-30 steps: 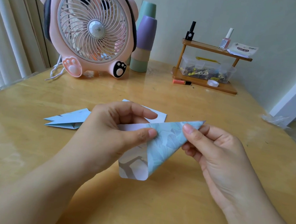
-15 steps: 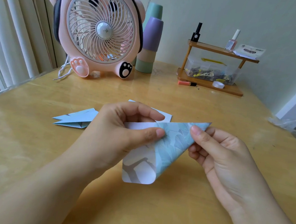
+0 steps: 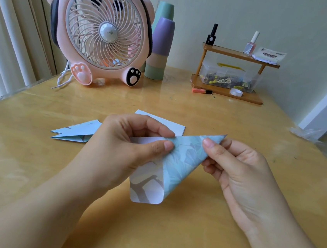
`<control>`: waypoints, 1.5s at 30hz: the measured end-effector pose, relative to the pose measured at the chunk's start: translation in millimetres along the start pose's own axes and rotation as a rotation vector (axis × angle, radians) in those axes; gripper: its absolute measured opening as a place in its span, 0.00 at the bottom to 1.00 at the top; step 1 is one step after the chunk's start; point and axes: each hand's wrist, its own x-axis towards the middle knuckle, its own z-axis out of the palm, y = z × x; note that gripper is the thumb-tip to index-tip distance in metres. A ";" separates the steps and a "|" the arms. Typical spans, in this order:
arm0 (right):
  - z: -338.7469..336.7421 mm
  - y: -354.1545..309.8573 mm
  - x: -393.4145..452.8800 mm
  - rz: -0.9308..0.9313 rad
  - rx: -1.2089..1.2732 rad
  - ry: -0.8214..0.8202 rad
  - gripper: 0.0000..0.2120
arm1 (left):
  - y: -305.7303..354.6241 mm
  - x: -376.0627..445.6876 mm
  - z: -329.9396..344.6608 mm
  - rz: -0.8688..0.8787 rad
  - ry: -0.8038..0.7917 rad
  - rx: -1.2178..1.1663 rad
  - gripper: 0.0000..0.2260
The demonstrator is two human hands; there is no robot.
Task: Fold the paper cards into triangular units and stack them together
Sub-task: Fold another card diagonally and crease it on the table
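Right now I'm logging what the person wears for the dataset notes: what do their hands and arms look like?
Both forearms are bare as far as the frame shows: no sleeves, gloves, watch or bracelets. The left hand and right hand show no rings. The visible fingernails are short and look unpainted.

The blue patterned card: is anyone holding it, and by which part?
Yes. The left hand pinches the blue patterned card along its upper edge near the middle, and the right hand pinches its pointed upper right corner.
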 end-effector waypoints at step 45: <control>-7.2 -6.1 -1.8 0.001 0.083 0.098 0.07 | -1.1 -2.4 2.7 -0.013 0.036 -0.020 0.05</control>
